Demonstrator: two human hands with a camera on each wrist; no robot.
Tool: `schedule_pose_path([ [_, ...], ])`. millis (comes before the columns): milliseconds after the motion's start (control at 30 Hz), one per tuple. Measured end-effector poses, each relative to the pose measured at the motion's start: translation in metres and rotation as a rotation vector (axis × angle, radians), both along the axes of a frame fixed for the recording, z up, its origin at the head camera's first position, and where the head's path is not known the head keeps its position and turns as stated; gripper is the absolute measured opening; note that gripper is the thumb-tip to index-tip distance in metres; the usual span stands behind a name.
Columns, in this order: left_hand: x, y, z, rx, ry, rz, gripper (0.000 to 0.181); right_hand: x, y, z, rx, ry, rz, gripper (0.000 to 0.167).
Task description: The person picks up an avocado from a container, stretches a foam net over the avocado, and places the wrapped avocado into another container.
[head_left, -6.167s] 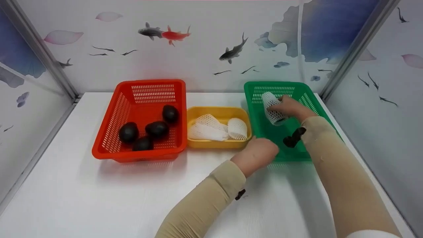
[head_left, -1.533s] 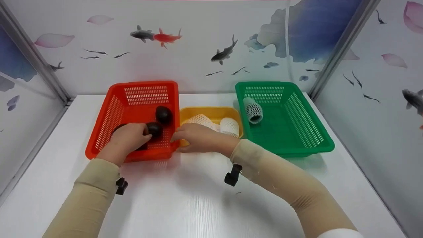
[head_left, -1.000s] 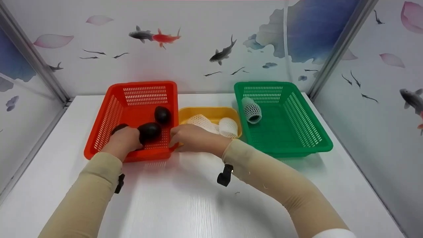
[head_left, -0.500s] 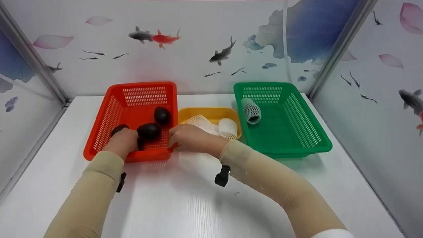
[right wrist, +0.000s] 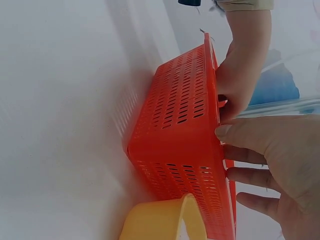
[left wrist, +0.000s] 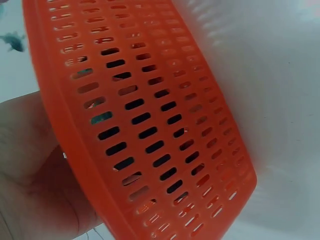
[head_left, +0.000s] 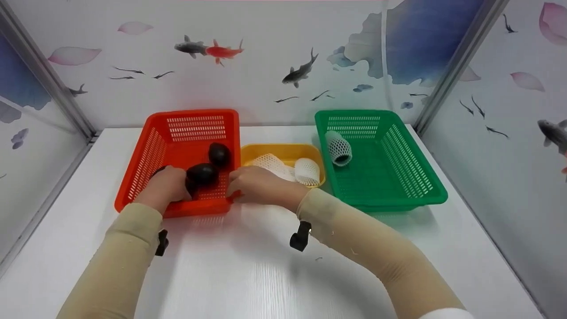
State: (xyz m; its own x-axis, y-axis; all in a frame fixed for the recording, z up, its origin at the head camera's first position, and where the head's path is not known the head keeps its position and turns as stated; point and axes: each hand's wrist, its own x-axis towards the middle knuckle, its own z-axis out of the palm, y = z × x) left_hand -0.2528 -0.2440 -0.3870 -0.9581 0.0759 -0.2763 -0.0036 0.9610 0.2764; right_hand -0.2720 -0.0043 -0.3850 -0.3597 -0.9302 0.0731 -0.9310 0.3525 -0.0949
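In the head view my left hand point(head_left: 164, 188) reaches down into the red basket point(head_left: 195, 208), its fingers curled round a dark avocado point(head_left: 191, 186) at the front, mostly covered by the hand. Two more avocados, one in the middle point(head_left: 203, 174) and one behind point(head_left: 219, 154), lie to its right; another shows partly at the left. My right hand point(head_left: 261, 186) grips the basket's front right corner. The right wrist view shows its thumb point(right wrist: 225, 131) on the rim and the other fingers inside. In the left wrist view the perforated basket wall point(left wrist: 150, 120) hides my left fingertips.
A yellow bin point(head_left: 283, 150) with white foam net sleeves point(head_left: 306, 172) stands between the baskets, partly behind my right hand. The green basket point(head_left: 385, 206) at the right holds a sleeved avocado point(head_left: 340, 150) against its left side. Printed panels point(head_left: 266, 97) enclose the white table.
Both hands have moved left from the green basket, where the sleeved avocado my right hand held now lies. More recently, my left hand has sunk onto the front avocado; my right hand has gripped the corner.
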Motion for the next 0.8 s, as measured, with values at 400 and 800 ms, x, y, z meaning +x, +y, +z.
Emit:
schedule_pose_path([
  [400,0.009,0.004,0.015,0.116,0.087,0.030,0.051,-0.004,0.020,0.004,-0.148,-0.066,-0.126,0.019],
  [800,0.024,0.019,0.034,0.215,0.201,-0.013,0.060,0.000,0.035,0.012,-0.241,-0.146,-0.253,0.028],
])
